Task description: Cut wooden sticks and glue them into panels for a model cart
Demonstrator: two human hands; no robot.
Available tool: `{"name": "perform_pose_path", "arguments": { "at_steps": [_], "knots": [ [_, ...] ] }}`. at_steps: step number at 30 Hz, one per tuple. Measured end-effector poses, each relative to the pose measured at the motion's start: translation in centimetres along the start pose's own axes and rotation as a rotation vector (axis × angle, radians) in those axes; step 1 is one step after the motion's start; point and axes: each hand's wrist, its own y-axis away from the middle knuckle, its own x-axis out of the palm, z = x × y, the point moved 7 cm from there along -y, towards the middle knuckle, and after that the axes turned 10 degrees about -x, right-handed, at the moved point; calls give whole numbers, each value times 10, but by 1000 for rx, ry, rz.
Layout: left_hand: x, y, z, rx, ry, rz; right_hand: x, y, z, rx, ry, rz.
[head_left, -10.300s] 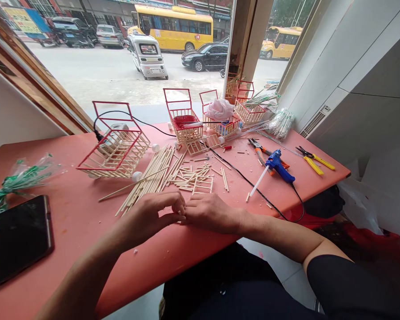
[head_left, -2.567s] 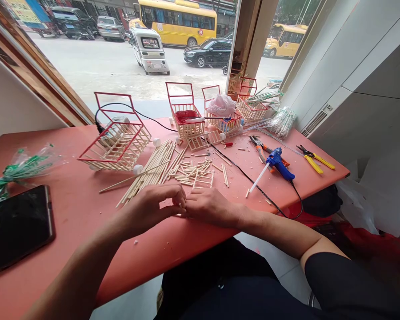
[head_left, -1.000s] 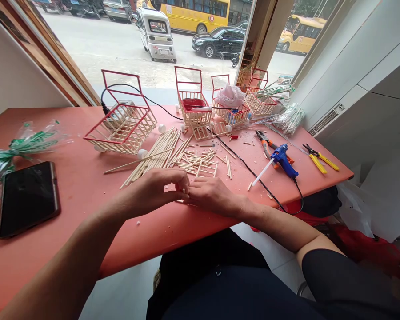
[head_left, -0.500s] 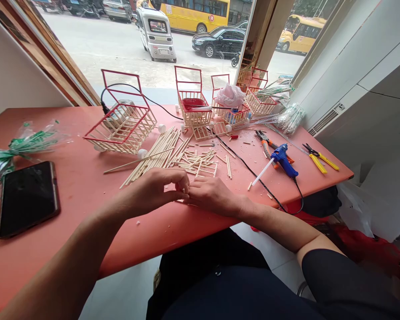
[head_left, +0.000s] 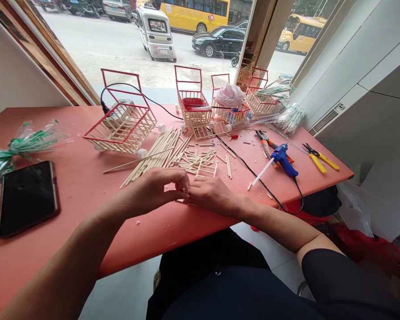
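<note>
My left hand (head_left: 163,189) is closed in a pinch near the front of the table, its fingertips meeting those of my right hand. Whatever the left fingers hold is hidden. My right hand (head_left: 216,195) lies low over the tabletop with bent fingers, over a small frame of pale wooden sticks (head_left: 207,168). Part of that frame shows past the knuckles, and a pale edge peeks out under the fingers. Just beyond both hands are a heap of short cut sticks (head_left: 195,160) and a bundle of long wooden sticks (head_left: 156,151).
Several miniature stick carts with red handles, one a larger cart (head_left: 123,129), stand toward the window. On the right lie a blue glue gun (head_left: 283,161), orange-handled pliers (head_left: 264,143) and yellow-handled cutters (head_left: 320,160). A black cable crosses the pink table (head_left: 70,186). A phone (head_left: 28,198) lies left.
</note>
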Motion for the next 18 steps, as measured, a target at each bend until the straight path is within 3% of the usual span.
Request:
{"name": "perform_pose_path", "arguments": {
  "at_steps": [5,12,18],
  "knots": [
    [-1,1,-1,16,15,-7,-5,-1,1,-14,21,-59],
    [-1,1,1,4,17,-13,2,-1,-1,19,-2,25],
    [-1,0,1,-3,16,-5,-2,-1,1,-4,11,-29]
  ]
}}
